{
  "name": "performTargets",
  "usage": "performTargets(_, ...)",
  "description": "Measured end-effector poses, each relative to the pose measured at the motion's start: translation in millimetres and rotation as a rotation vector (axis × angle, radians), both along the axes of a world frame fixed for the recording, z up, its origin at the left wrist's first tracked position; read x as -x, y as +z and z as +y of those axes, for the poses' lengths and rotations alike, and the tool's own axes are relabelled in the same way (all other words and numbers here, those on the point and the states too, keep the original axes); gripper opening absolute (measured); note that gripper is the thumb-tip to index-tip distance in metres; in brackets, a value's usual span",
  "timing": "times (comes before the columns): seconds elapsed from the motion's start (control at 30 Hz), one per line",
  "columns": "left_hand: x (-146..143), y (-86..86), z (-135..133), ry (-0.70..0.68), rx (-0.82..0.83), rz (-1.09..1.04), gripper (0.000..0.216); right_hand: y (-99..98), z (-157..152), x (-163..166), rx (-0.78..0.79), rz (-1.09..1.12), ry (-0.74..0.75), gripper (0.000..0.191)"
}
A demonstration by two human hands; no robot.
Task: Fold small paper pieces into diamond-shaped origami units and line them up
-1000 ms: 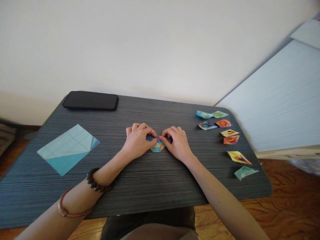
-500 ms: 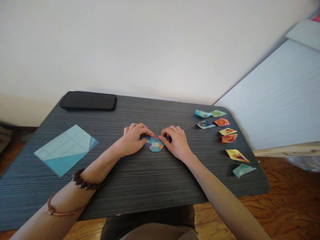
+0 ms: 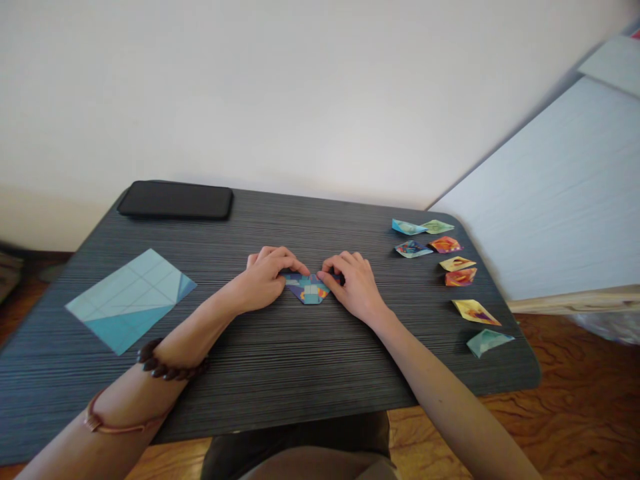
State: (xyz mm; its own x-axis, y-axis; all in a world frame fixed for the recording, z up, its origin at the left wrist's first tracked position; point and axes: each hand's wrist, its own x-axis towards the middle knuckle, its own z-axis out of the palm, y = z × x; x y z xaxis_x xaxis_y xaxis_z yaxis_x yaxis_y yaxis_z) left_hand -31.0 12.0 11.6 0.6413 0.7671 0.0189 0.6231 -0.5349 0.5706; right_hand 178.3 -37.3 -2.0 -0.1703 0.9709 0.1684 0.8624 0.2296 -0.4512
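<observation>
A small folded paper [image 3: 311, 289], patterned in blue with orange patches, lies on the dark table between my hands. At its left end my left hand [image 3: 267, 280] is closed, the index fingertip pressing on the upper edge and the thumb beside the left corner. From the other side my right hand [image 3: 353, 283] grips it, thumb and index finger pinched at the upper edge near the middle. My fingers cover both outer ends of the paper.
At left lies a flat pale blue sheet [image 3: 131, 300] with crease lines. A black flat case [image 3: 176, 200] is at the back left. Several folded papers, including a yellow one [image 3: 476, 311] and a teal one [image 3: 489, 342], sit along the right side. A wall [image 3: 320, 100] stands behind the table [image 3: 300, 373].
My left thumb has drawn back slightly to the left, baring more of the folded paper's left end. My right hand holds nearly the same pinch.
</observation>
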Motion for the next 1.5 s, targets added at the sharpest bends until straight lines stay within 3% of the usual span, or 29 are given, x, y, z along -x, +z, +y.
performTargets(0.3,1,6.6,-1,0.041,0.118,0.015,0.053,0.5,-1,1,-0.013,-0.021,0.002,0.017)
performTargets(0.43,0,-0.7,-6,0.082,-0.004,-0.028,0.033,0.6,-2,0,-0.047,-0.014,0.017,0.02)
performTargets(0.6,-2,-12.3,-10,0.037,-0.171,0.0,0.031,3.0,-2,-7,-0.031,0.027,0.152,0.03)
performTargets(0.77,-3,-14.2,-10,0.042,-0.22,-0.021,0.029,2.0,0,-8,-0.081,0.089,0.179,0.016)
performTargets(0.93,-2,-14.1,-8,0.012,-0.225,-0.034,0.027,0.7,2,-6,-0.137,0.071,0.207,0.015)
performTargets(1.13,-5,-4.9,-9,0.057,-0.1,-0.194,0.034,4.7,1,-5,-0.255,0.045,0.248,0.014)
performTargets(1.33,-8,-1.9,-15,0.205,0.121,-0.267,0.039,8.3,-1,-4,-0.428,0.103,0.233,0.008)
performTargets(1.5,-5,-4.8,-9,0.201,0.214,-0.339,0.038,7.0,0,-3,-0.334,0.224,0.243,0.005)
